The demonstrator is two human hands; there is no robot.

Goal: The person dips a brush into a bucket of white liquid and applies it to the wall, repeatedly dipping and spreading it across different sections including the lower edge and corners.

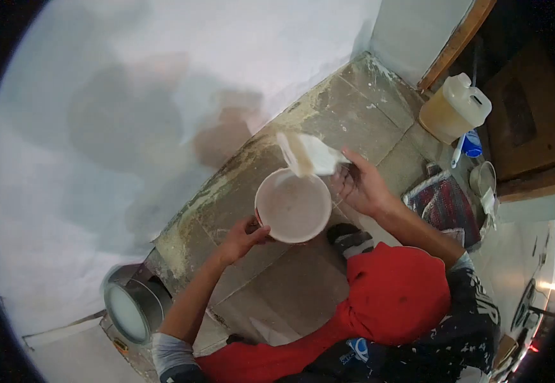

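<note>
My left hand (244, 240) grips the near-left rim of a round white bucket (320, 225), its thumb over the edge and its fingers around the outside. Pale, cloudy liquid shows inside the bucket. In my right hand (361, 184) is a wide white paintbrush (319, 157), held by its handle end between thumb and fingers. The brush is slightly blurred; its broad head points left, over the bucket's far rim and near the wall.
A white-painted wall (130, 127) rises ahead and left, above a stained tile floor (354, 115). A grey metal pot (156, 297) stands at lower left. On the right are a jug of yellowish liquid (446, 112), a blue container (472, 143) and a patterned cloth (440, 204).
</note>
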